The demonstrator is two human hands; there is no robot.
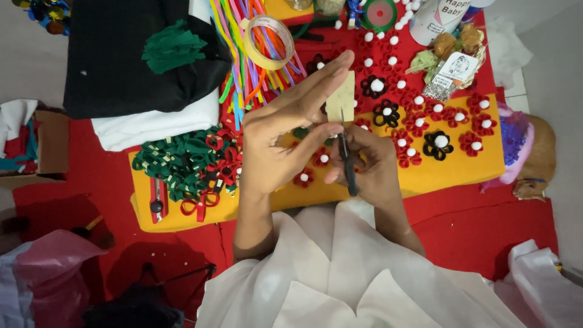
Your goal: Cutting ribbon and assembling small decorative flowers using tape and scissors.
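I see a red cloth [473, 231] covering the floor across the frame, and on it a yellow felt sheet [437, 176] running through the middle. In the upper left lies a black fabric bundle [115, 54] over a white folded cloth [152, 124]. A heap of green felt loops [176, 161] sits left of centre on the yellow sheet, and red felt flowers with white pompoms [467, 121] spread over the upper right. Coloured pipe cleaners [249, 54] fan out at top centre under a roll of clear tape [267, 41].

At centre, my left hand [279, 140] pinches a small beige card piece [341, 97] between thumb and fingers, the other fingers stretched straight toward the upper right. My right hand [370, 164] is closed around small black scissors [348, 164], blades pointing up and meeting the card's lower edge. A red utility knife [158, 200] lies at the lower left of the yellow sheet.
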